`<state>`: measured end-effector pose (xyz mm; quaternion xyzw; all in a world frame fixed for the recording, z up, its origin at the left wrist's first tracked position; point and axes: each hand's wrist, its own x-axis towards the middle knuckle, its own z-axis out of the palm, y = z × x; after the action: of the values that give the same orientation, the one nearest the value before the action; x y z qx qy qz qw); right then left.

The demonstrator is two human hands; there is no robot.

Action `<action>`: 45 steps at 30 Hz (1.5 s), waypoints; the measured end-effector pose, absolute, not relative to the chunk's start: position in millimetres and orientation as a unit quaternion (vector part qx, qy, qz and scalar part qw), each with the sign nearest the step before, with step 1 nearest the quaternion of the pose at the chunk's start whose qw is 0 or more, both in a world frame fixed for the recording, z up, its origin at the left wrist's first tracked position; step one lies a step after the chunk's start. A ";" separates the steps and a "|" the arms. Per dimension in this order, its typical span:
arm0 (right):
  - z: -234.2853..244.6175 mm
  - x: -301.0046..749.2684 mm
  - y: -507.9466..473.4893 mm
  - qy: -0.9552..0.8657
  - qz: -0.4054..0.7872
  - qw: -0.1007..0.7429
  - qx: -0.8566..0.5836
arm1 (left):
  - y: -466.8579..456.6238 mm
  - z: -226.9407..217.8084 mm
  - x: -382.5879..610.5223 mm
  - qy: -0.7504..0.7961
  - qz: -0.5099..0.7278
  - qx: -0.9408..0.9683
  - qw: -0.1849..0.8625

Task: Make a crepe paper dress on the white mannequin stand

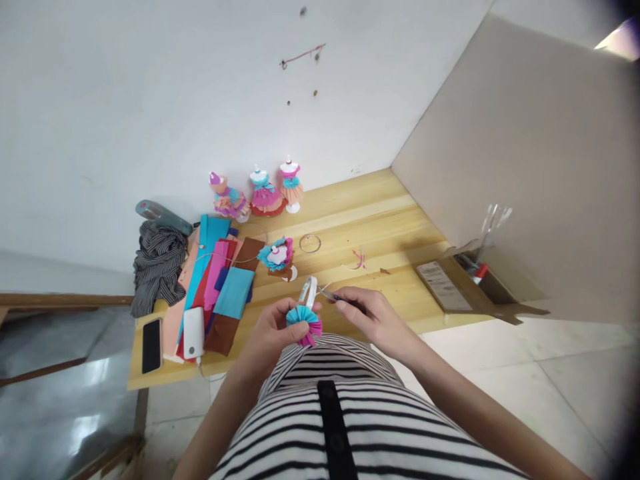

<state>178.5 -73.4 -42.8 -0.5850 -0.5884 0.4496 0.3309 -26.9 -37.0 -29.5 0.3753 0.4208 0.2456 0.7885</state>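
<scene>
Pleated paper fan (303, 319) is pinched in the left hand (270, 337) fingers, over the near edge of the surface (380, 227). Just right of it, the right hand (376, 320) fingers are clamped on scissors (331, 295), blades lying sideways with tips toward the fan.

My left hand (273, 333): bare forearm rising from lower left, fingers curled closed in grip. My right hand (379, 321): bare forearm entering from lower right, fingertips pinched together, pointing left. Hands near, not touching.
</scene>
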 end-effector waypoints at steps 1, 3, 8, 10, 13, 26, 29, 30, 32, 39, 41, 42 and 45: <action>-43.3 178.3 -73.4 -0.583 0.455 0.333 -0.585 | -36.8 -29.2 -26.8 0.423 0.244 0.377 0.787; -45.4 177.5 -73.0 -0.572 0.465 0.335 -0.587 | -36.8 -28.1 -26.3 0.425 0.241 0.376 0.787; -54.7 174.0 -71.9 -0.528 0.505 0.368 -0.574 | -37.5 -24.5 -24.3 0.426 0.230 0.374 0.791; -59.1 172.5 -72.5 -0.495 0.536 0.395 -0.558 | -37.3 -24.8 -24.4 0.426 0.226 0.378 0.791; -65.7 172.1 -74.7 -0.431 0.593 0.421 -0.535 | -36.5 -27.8 -26.5 0.422 0.224 0.386 0.789; -142.3 191.5 -64.5 -0.275 0.528 0.513 -0.618 | -0.9 -115.6 9.0 0.432 0.190 0.515 0.716; -168.9 187.5 -65.9 -0.241 0.543 0.517 -0.616 | 10.3 -161.2 32.8 0.417 0.171 0.527 0.721; -176.5 186.9 -67.2 -0.231 0.546 0.518 -0.616 | 12.7 -174.8 38.7 0.412 0.168 0.530 0.722; -189.3 187.5 -70.4 -0.213 0.552 0.519 -0.617 | 16.0 -198.9 46.3 0.409 0.168 0.530 0.724; -213.7 193.7 -80.1 -0.181 0.579 0.502 -0.616 | 23.8 -253.5 43.7 0.443 0.173 0.441 0.761; -217.8 192.9 -78.3 -0.190 0.586 0.497 -0.611 | 27.0 -261.8 41.3 0.455 0.186 0.403 0.772; -220.2 192.3 -75.8 -0.198 0.591 0.495 -0.606 | 28.4 -264.9 40.2 0.458 0.192 0.386 0.777; -230.0 191.5 -61.6 -0.222 0.606 0.483 -0.592 | 30.5 -271.3 37.6 0.458 0.205 0.347 0.792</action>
<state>191.5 -61.6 -230.0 -0.5922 -0.2218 0.6061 0.4825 37.6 30.5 -271.3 0.3465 0.4580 0.2053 0.7924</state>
